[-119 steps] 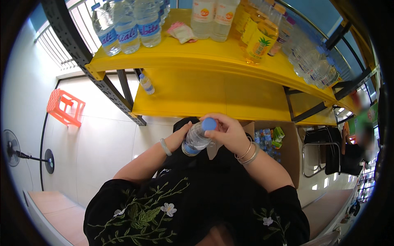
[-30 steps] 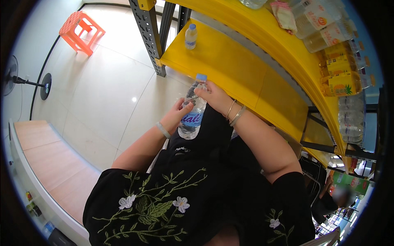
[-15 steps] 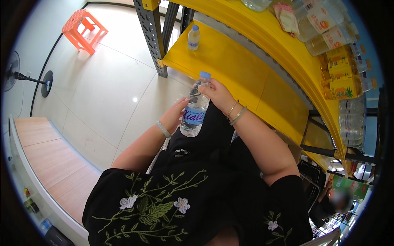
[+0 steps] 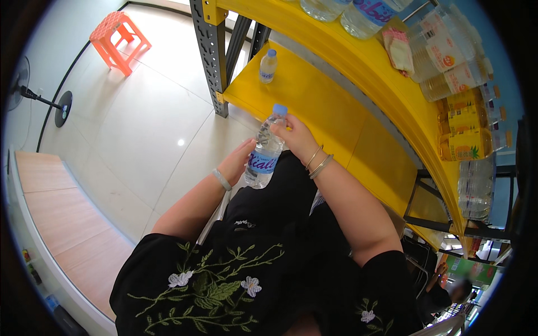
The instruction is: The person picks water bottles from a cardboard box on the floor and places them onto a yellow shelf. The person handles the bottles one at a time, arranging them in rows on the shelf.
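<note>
A clear plastic water bottle [image 4: 262, 162] with a blue cap and blue label is held over my lap, its top leaning slightly right and away from me. My right hand [image 4: 298, 138] grips it near the neck, just under the cap, with the thumb across the front. Against the bottle's left side lies my left hand [image 4: 235, 163], thumb at the label's upper edge and fingers partly hidden behind the bottle. A smaller bottle [image 4: 268, 66] with a blue cap stands upright on the lower yellow shelf [image 4: 330, 117], beyond my hands.
The upper yellow shelf [image 4: 336, 56] carries large water bottles [image 4: 364, 17], a pale folded glove-like cloth [image 4: 398, 50] and packs of yellow drink bottles [image 4: 465, 126]. A dark metal post [image 4: 210, 53] holds the shelving. An orange stool [image 4: 119, 42], a fan base [image 4: 63, 109] and a wooden counter [image 4: 61, 213] lie leftward.
The view has shifted, so the shelves and stool sit lower and more of the large bottles shows. Both hands keep their hold; the water bottle leans slightly more to the right.
</note>
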Tool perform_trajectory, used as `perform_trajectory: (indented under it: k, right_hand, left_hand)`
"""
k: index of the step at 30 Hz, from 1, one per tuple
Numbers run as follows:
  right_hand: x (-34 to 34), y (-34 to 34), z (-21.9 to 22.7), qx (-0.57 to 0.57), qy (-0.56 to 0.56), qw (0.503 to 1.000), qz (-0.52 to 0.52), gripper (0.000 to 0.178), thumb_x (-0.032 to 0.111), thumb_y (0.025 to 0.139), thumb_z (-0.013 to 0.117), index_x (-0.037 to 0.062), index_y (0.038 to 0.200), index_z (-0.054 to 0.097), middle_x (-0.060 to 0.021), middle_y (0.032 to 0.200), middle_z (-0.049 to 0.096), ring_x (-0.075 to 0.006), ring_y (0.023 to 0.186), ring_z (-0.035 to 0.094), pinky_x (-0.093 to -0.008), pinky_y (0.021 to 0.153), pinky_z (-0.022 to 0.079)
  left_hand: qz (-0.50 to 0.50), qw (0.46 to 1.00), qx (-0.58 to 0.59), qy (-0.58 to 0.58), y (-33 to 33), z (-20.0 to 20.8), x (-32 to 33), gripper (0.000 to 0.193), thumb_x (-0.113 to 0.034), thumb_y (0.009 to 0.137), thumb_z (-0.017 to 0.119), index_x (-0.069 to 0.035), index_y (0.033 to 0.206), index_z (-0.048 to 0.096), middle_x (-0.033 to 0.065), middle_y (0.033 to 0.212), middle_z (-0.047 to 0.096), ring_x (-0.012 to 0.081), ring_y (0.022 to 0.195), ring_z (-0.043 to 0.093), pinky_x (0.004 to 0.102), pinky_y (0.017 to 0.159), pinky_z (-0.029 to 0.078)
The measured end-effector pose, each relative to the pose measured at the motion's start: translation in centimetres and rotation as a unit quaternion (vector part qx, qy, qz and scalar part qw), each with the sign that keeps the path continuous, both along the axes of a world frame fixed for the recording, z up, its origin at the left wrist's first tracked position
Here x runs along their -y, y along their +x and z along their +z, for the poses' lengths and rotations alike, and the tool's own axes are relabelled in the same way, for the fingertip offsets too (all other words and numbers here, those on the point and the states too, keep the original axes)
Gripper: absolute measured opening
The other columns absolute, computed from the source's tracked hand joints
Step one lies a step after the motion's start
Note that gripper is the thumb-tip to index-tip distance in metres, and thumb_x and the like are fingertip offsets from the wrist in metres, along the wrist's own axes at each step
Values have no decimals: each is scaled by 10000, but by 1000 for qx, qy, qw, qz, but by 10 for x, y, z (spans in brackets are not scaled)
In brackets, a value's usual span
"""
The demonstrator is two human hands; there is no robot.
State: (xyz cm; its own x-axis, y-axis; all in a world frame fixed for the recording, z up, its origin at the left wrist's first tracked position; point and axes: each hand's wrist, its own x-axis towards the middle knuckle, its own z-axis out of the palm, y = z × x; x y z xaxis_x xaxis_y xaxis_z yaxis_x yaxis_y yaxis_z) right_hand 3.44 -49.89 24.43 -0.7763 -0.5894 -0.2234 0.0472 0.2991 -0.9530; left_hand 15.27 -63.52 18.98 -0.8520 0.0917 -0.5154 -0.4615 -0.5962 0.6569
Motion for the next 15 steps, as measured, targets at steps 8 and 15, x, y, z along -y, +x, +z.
perform_trajectory:
  k: [8,15]
  right_hand:
    - [0,-29,-27,-31,50,998,4,328,224,802,606,-7,1014,513,-50,915,563,-99,820,513,-224,737,413]
    - [2,-46,-40,-37,18,999,-23,361,270,768,630,-9,970,522,-92,875,585,-152,767,555,-260,679,444]
  left_hand:
    - [45,997,-49,44,-29,-22,-2,473,-338,883,450,-38,1243,386,33,1170,478,132,1062,426,270,923,309]
    - [2,1000,14,20,-46,-25,2,491,-376,883,421,-93,1278,350,28,1231,435,148,1142,387,337,957,288]
